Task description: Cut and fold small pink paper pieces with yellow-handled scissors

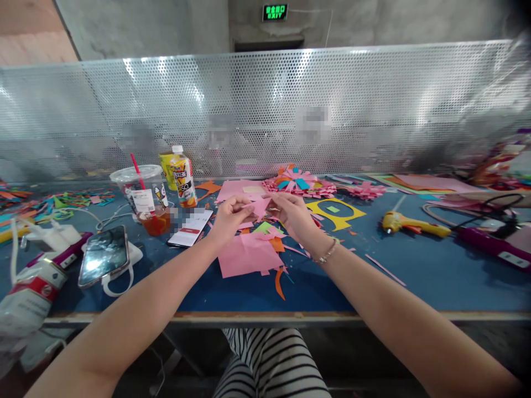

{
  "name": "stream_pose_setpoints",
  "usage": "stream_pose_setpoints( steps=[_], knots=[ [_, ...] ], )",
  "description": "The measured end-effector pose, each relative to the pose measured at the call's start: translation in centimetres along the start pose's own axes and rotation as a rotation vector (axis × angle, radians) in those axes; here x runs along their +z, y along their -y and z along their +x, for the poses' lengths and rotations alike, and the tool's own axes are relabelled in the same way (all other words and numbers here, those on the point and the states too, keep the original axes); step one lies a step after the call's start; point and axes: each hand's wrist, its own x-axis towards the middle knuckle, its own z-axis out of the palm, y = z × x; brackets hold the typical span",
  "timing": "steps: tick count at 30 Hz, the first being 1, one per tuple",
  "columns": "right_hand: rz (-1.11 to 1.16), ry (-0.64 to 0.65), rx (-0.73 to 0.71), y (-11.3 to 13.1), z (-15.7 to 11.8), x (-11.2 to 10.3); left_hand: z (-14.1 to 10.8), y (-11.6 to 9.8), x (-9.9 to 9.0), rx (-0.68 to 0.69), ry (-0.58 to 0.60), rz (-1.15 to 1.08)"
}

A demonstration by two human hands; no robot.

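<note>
Between my two hands is a small folded piece of pink paper (260, 208), pointed at its lower end. My left hand (231, 219) pinches its left side between thumb and fingers. On the right side, my right hand (292, 215) has its thumb and fingertips closed at the paper's edge. A larger pink sheet (249, 255) lies on the blue table (332, 284) just below the hands. Green and orange scraps (265, 228) show under them. Behind the hands lie another pink sheet (232, 189) and a layered paper flower (294, 181).
To the left stand a drink cup (143, 202) and a bottle (183, 179), with a phone (105, 255) nearer. A yellow cut-out (344, 221) and a yellow glue gun (415, 224) lie right. A perforated metal screen (257, 110) stands behind.
</note>
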Motion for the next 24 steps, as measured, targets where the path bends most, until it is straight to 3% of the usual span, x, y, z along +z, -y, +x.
stream_pose_setpoints(
  steps=[4,9,17,24],
  knots=[
    [-0.098,-0.023,-0.032,-0.4,0.0,0.0,0.0,0.0,0.0,-0.014,0.006,0.011],
    [-0.054,-0.018,-0.026,-0.6,0.2,-0.1,0.1,0.2,-0.1,-0.005,-0.002,0.028],
    [-0.145,0.079,0.015,-0.8,-0.1,0.5,-0.2,-0.4,0.3,-0.078,0.003,0.079],
    [-0.141,0.021,-0.008,-1.2,0.1,0.3,-0.2,-0.4,0.5,-0.184,-0.036,-0.095]
  ],
)
